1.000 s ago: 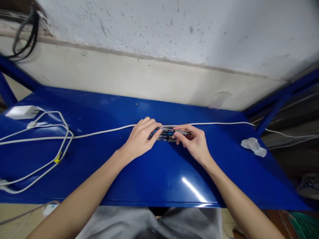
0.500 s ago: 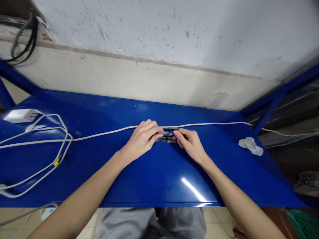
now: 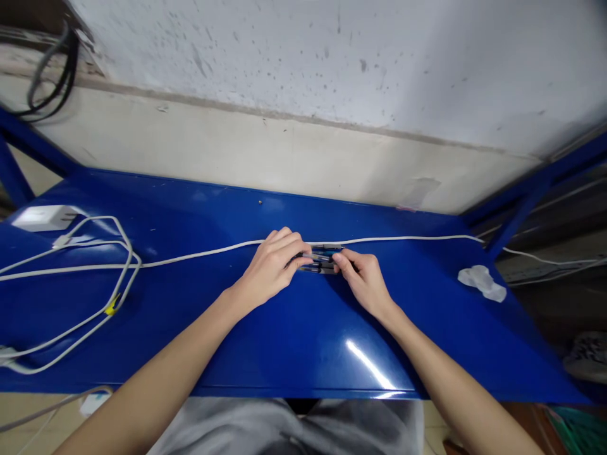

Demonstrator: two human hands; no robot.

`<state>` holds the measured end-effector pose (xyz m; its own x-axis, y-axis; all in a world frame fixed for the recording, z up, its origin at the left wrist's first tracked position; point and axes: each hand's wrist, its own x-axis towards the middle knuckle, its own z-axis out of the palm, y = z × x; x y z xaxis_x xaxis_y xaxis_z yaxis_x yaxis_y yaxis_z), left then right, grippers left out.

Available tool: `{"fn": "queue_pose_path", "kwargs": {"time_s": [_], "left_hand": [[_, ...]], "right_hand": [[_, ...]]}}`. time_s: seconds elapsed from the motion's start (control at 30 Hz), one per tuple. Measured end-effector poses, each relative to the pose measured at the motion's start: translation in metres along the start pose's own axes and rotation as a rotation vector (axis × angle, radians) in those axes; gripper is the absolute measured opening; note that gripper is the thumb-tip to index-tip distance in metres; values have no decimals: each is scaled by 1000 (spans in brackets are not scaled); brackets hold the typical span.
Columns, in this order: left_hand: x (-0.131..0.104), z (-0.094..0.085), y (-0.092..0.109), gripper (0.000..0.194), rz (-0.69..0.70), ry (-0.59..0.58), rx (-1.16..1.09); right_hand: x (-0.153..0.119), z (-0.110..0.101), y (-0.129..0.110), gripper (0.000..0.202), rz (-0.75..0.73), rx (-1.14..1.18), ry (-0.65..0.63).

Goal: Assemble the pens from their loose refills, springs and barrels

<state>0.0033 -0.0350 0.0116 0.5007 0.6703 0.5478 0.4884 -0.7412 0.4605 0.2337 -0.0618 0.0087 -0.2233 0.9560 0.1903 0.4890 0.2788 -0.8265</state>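
Observation:
Several pens (image 3: 327, 268) lie side by side across the middle of the blue table (image 3: 294, 341), between my two hands. My left hand (image 3: 279, 258) is closed around their left ends, its thumb and fingers pinching. On the other side my right hand (image 3: 363, 272) pinches the right ends with thumb and index finger. The pens have clear barrels and dark or grey parts; how many there are is hard to make out. Just behind them runs a white cable (image 3: 203, 253).
At the left lie a white plug adapter (image 3: 45, 218) and looped white cable with a yellow tie (image 3: 112, 306). A crumpled white piece (image 3: 482, 282) lies at the right. Behind the table stands a wall (image 3: 303, 151); blue frame bars (image 3: 521, 202) rise at the sides.
My right hand's fingers have shifted slightly on the pens, and more of the right ends shows. My left hand keeps its hold. The view has moved a little.

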Motion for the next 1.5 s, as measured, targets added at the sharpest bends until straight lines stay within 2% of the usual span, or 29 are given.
{"fn": "queue_pose_path", "kwargs": {"time_s": [0.07,0.13,0.23,0.4,0.53,0.67,0.8,0.93,1.03,1.13,1.3,1.5], "left_hand": [[0,0,1,14,1,33,-16],[0,0,1,15,-10,47,-35],[-1,0,0,19,-28,27,-52],[-2,0,0,20,-49,-22,-75],[-3,2,1,20,-71,-24,-67],[-4,5,2,20,-39,5,-56],[-4,6,4,20,-14,41,-61],[-5,7,6,19,-9,77,-53],[-5,8,8,19,12,93,-58],[-5,8,10,21,-11,87,-74],[-4,7,10,21,-67,43,-90],[-5,9,9,17,-63,36,-51]], "right_hand": [[-1,-1,-3,48,-19,-44,14],[-2,0,-6,39,-61,-57,57],[-4,2,-8,19,-138,-41,104],[-7,7,-6,11,-199,-41,153],[-6,7,-4,12,-236,-55,133],[-6,2,-5,14,-178,-85,61],[-6,-1,-5,24,-175,-213,-5],[-6,-1,-4,40,-179,-297,-17],[-6,-1,-3,44,-177,-315,-9],[-6,-1,-4,41,-195,-277,40],[-5,1,-2,21,-294,-171,105],[-6,1,2,25,-240,-187,81]]}}
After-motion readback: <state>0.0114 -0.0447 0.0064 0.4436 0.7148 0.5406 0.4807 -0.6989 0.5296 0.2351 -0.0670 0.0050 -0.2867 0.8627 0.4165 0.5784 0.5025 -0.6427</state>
